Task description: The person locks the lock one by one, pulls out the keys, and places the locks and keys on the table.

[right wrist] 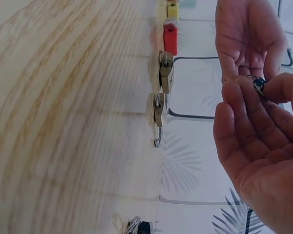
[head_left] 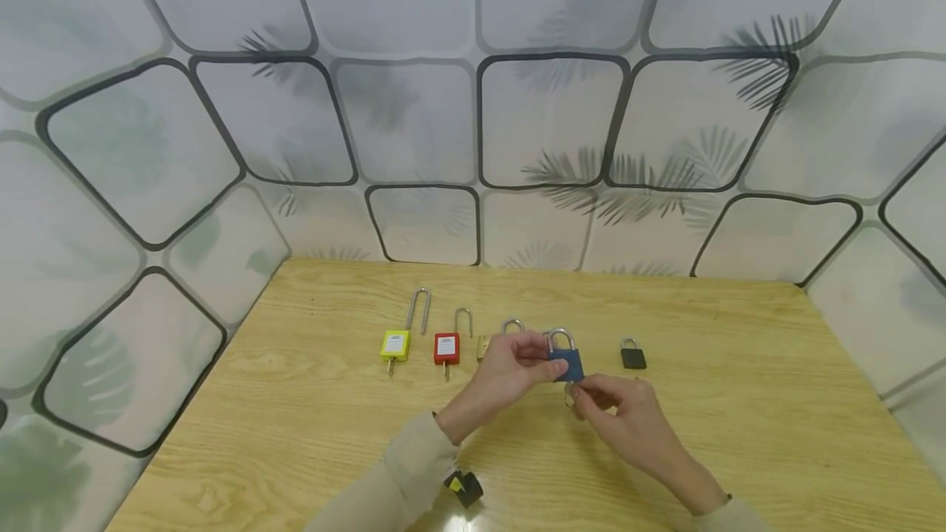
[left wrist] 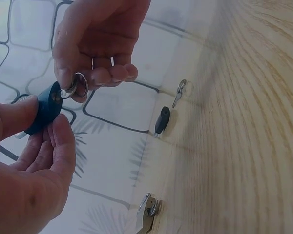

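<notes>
In the head view my left hand (head_left: 510, 368) grips a blue padlock (head_left: 566, 364) above the table, thumb across its front. The padlock's silver shackle (head_left: 561, 337) points away from me. At the bottom end of the body, my right hand (head_left: 628, 421) pinches a key on a metal ring (head_left: 569, 396). The left wrist view shows the key (left wrist: 66, 92) at the keyhole end of the padlock, its blade partly hidden. Seen from the right wrist, the right thumb and forefinger hold the key by its ring (right wrist: 256, 84), and the other fingers curve loosely.
On the wooden table (head_left: 310, 433) lie a yellow padlock (head_left: 395, 345) and a red padlock (head_left: 447, 348), both with keys in. Brass padlocks (right wrist: 166, 73) lie behind my left hand. One black padlock (head_left: 632, 355) is at the right, another (head_left: 466, 488) by my left sleeve.
</notes>
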The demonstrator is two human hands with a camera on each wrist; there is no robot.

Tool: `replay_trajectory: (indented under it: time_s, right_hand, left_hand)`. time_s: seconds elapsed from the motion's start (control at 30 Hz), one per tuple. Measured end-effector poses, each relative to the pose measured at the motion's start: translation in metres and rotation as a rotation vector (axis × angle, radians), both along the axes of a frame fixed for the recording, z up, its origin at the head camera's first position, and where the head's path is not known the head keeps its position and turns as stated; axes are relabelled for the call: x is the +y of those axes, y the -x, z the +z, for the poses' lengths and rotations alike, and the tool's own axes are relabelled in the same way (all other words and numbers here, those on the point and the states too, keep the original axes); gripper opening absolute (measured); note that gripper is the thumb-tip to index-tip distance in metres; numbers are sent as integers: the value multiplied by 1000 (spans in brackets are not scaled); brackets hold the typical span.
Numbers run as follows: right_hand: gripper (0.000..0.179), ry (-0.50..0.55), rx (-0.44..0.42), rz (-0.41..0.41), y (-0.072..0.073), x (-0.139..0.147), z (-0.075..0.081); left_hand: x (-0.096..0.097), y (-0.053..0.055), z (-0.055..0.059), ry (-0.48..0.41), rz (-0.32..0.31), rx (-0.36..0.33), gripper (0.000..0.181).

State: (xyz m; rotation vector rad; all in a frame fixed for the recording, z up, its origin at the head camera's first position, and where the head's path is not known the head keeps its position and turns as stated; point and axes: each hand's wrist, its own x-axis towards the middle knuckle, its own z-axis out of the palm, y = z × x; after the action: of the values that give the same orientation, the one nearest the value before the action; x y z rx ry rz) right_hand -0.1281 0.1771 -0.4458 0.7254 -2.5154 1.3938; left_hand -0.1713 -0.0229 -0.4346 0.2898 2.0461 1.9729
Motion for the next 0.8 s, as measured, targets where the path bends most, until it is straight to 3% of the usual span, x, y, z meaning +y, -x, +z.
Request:
replay_trajectory:
  time_s: [0.27,0.8]
  right_hand:
    - [11,9,-86,-10,-3,0,4]
    - [14,50,-172,1,-2,4,5]
  left_hand:
    - [2,-1,-1,-23,11,-19,14]
    - [6,-4,1,-29,40,-19,17]
